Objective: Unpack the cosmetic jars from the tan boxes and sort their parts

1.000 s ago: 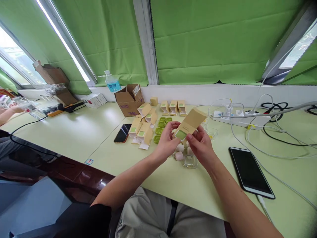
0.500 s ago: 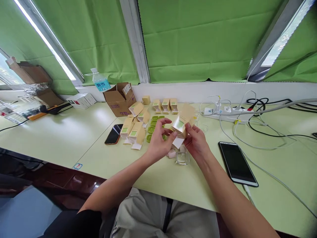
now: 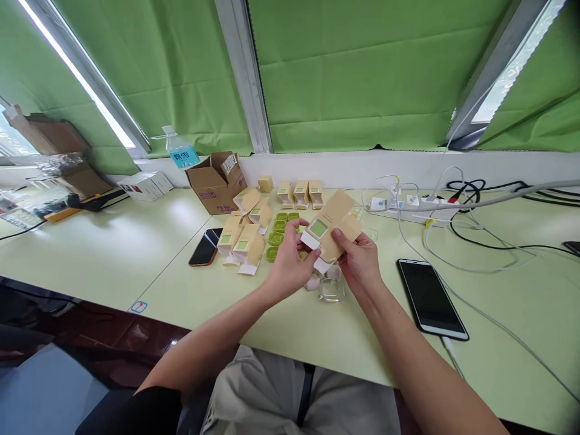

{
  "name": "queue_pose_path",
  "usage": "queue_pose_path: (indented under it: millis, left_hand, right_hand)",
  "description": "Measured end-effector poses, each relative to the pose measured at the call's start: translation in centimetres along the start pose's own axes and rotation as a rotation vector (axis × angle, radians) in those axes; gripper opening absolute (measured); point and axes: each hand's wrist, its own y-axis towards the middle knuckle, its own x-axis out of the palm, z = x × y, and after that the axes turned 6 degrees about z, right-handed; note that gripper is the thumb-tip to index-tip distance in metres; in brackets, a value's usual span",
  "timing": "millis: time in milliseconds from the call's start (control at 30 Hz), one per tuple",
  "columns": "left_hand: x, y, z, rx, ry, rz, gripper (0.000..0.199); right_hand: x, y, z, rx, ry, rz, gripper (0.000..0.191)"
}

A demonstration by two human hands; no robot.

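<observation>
A tan carton (image 3: 333,220) with a green square label and white flaps is held between both hands above the table; it looks flattened. My right hand (image 3: 362,263) grips its right side, thumb on top. My left hand (image 3: 292,260) pinches the white flap at its left edge. Just below them a clear square container (image 3: 332,289) stands beside small pinkish pieces (image 3: 313,281). Behind my left hand are several green cups (image 3: 275,238). Several tan boxes with open flaps (image 3: 248,244) lie further left, and three more (image 3: 301,194) stand at the back.
A cardboard box (image 3: 216,184) and a blue-labelled bottle (image 3: 181,149) are at the back left. One phone (image 3: 206,246) lies left of the cartons, another (image 3: 432,299) on the right. A power strip (image 3: 414,208) with tangled cables runs along the back right.
The carton in my hands has gone from a partly opened box shape to a flatter one, its label side turned up. My right thumb now lies across its face.
</observation>
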Motion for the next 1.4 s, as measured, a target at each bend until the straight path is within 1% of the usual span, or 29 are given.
queue_pose_path:
  millis: [67,100,133,167,233,300,367,400,467,533,600,667,733,800,900,1000,1167,1400]
  left_hand:
    - [0.3,0.0,-0.2,-0.059,-0.036,-0.008,0.069]
    - [0.4,0.1,-0.4,-0.096,-0.066,-0.003,0.071]
    - [0.3,0.4,-0.5,-0.130,-0.088,-0.001,0.069]
    - [0.1,0.8,-0.6,-0.158,-0.093,-0.010,0.062]
    - [-0.6,2.0,-0.7,-0.188,-0.041,-0.043,0.040]
    - [-1.5,4.0,-0.6,-0.204,0.035,-0.067,0.024]
    - [-2.4,6.9,-0.4,-0.258,0.039,-0.026,0.018]
    - [-2.7,8.6,-0.4,-0.300,0.012,0.027,0.016]
    - [-3.2,12.6,-0.6,-0.414,-0.067,0.212,0.016]
    - [-3.2,16.6,-1.3,-0.456,-0.090,0.280,0.016]
    - [-2.9,20.4,-2.4,-0.493,-0.090,0.340,0.017]
    - [-2.2,23.4,-3.8,-0.517,-0.078,0.407,0.020]
    - [-1.3,25.8,-5.1,-0.542,-0.056,0.463,0.027]
    - [-0.4,27.5,-6.2,-0.550,-0.025,0.507,0.034]
    - [0.7,29.1,-7.3,-0.550,0.038,0.540,0.039]
    - [1.0,29.8,-8.0,-0.543,0.122,0.537,0.037]
    - [-0.1,29.8,-8.3,-0.488,0.258,0.496,0.035]
    - [-1.6,29.2,-7.3,-0.460,0.410,0.434,0.027]
  right_hand:
    - [0.1,-0.1,0.1,-0.025,0.002,0.016,0.056]
    - [0.1,-0.1,0.2,-0.033,-0.002,0.021,0.056]
    - [0.0,-0.1,0.3,-0.037,-0.007,0.025,0.056]
    - [0.0,-0.1,0.4,-0.037,-0.015,0.025,0.056]
    - [-0.1,-0.1,0.3,-0.025,-0.039,0.009,0.057]
    - [-0.1,-0.1,0.1,-0.019,-0.087,-0.023,0.056]
    - [-0.1,-0.2,-0.3,-0.047,-0.142,-0.034,0.054]
    - [-0.1,-0.2,-0.6,-0.071,-0.166,-0.025,0.053]
    - [-0.2,-0.4,-0.9,-0.119,-0.200,-0.001,0.051]
    - [-0.2,-0.5,-1.0,-0.144,-0.233,-0.003,0.047]
    - [-0.1,-0.7,-0.8,-0.162,-0.269,-0.033,0.043]
    - [0.0,-0.7,-0.5,-0.180,-0.301,-0.067,0.040]
    - [0.0,-0.7,-0.3,-0.195,-0.323,-0.100,0.039]
    - [0.1,-0.7,-0.2,-0.206,-0.335,-0.121,0.039]
    - [0.1,-0.6,-0.2,-0.224,-0.351,-0.122,0.039]
    - [0.0,-0.5,-0.4,-0.237,-0.366,-0.111,0.040]
    - [0.1,-0.5,-0.6,-0.271,-0.385,-0.111,0.039]
    - [-0.3,-0.2,-0.4,-0.304,-0.415,-0.113,0.038]
